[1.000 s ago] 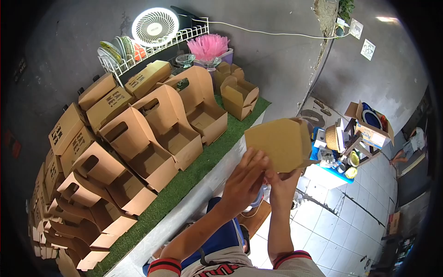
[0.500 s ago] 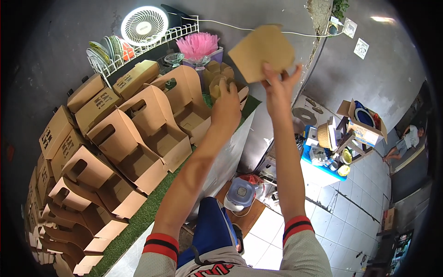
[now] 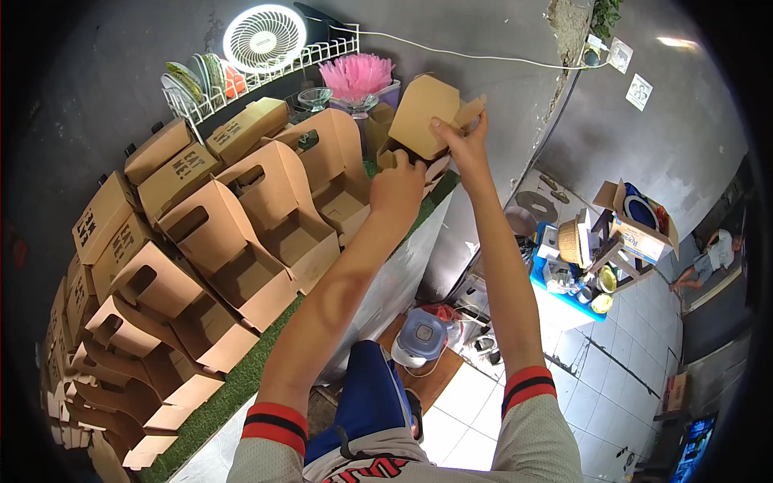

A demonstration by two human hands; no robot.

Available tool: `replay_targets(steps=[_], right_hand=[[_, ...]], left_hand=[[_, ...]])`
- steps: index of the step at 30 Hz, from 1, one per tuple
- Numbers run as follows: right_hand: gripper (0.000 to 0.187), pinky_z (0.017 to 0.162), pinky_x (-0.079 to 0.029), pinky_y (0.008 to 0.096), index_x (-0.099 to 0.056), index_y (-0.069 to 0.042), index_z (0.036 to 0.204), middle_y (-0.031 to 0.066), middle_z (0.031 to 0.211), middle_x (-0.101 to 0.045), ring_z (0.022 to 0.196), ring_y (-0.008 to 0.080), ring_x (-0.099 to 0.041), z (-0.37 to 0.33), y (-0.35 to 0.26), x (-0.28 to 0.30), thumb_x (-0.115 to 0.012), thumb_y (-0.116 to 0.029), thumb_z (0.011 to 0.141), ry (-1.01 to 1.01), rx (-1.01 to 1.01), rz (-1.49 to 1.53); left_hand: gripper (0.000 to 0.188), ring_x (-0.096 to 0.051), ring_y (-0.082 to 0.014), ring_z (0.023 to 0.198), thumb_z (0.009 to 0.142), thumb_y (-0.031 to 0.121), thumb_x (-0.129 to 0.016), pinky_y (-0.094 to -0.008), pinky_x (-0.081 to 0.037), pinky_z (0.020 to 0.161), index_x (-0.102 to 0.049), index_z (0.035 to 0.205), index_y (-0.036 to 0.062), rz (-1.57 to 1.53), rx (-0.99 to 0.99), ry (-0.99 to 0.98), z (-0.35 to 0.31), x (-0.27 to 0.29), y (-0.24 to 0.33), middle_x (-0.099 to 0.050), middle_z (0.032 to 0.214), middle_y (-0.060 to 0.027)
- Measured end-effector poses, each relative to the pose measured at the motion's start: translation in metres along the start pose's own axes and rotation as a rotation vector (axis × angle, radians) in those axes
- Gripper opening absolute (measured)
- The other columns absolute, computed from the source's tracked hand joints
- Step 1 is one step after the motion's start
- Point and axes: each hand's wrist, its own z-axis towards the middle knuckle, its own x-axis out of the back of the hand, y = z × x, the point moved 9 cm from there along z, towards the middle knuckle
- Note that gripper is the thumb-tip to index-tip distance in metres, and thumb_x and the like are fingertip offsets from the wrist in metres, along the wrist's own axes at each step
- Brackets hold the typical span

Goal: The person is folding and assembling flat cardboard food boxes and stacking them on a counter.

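Centrally, as I view it remotely, the right hand [image 3: 467,150] pinches a small brown carton [image 3: 425,113] above the far end of the turf-topped table [image 3: 266,350], thumb flat on its broad face and fingers around behind its right flap [image 3: 469,113]. I read this grip as keeping panel and flap from swinging apart. The left hand [image 3: 396,185] has its fingers curled at a lower carton [image 3: 436,172], just beneath, probably to steady it; whether they pinch its wall I cannot tell. Nor can I tell whether the two cartons touch. The held carton's broad face points up and toward my camera, its flap to the right; its outline is slightly longer from top to bottom, tipping a little rightward at the base. Alongside, handled cartons [image 3: 213,225] stand in a row, open trays toward the table's near edge, presumably for easy reach.
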Motion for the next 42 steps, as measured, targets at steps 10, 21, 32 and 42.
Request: replay_targets(steps=[10, 21, 32, 42], right_hand=[[0.121, 0.107, -0.042, 0.0393, -0.010, 0.008, 0.149, 0.0284, 0.144, -0.042, 0.131, 0.0354, -0.048, -0.006, 0.001, -0.007, -0.088, -0.032, 0.065, -0.124, 0.145, -0.484], [0.120, 0.105, -0.044, 0.0411, -0.018, 0.008, 0.149, 0.0297, 0.139, -0.047, 0.128, 0.0384, -0.051, -0.023, 0.000, -0.018, -0.089, -0.037, 0.063, -0.029, 0.101, -0.601], [0.124, 0.105, -0.042, 0.0391, -0.014, 0.004, 0.152, 0.0297, 0.140, -0.044, 0.131, 0.0339, -0.046, -0.017, 0.021, -0.015, -0.088, -0.046, 0.066, -0.189, -0.073, -0.371], [0.094, 0.105, -0.042, 0.0446, -0.045, -0.012, 0.144, 0.0232, 0.141, -0.049, 0.130, 0.0378, -0.047, 0.007, -0.019, -0.053, -0.077, -0.059, 0.070, -0.230, 0.257, -0.898]], left_hand=[[0.016, -0.071, -0.0308, 0.073, 0.084, 0.007, -0.061, -0.0400, -0.058, 0.062, -0.062, 0.099, 0.0030, 0.020, -0.008, -0.022, -0.004, 0.003, -0.004, -0.058, 0.106, -0.0137], [0.022, -0.071, -0.0282, 0.071, 0.085, 0.010, -0.060, -0.0384, -0.058, 0.061, -0.063, 0.105, 0.0026, 0.066, -0.037, 0.079, -0.009, 0.004, 0.007, -0.059, 0.126, -0.0200], [0.035, -0.071, -0.0270, 0.081, 0.081, 0.010, -0.064, -0.0350, -0.058, 0.063, -0.061, 0.115, 0.0014, 0.131, -0.034, 0.000, -0.017, 0.000, 0.008, -0.055, 0.136, -0.0207], [0.036, -0.066, -0.0223, 0.088, 0.079, 0.010, -0.065, -0.0318, -0.056, 0.066, -0.061, 0.113, 0.0020, 0.132, -0.149, 0.152, -0.043, 0.021, 0.037, -0.059, 0.128, -0.0164]])
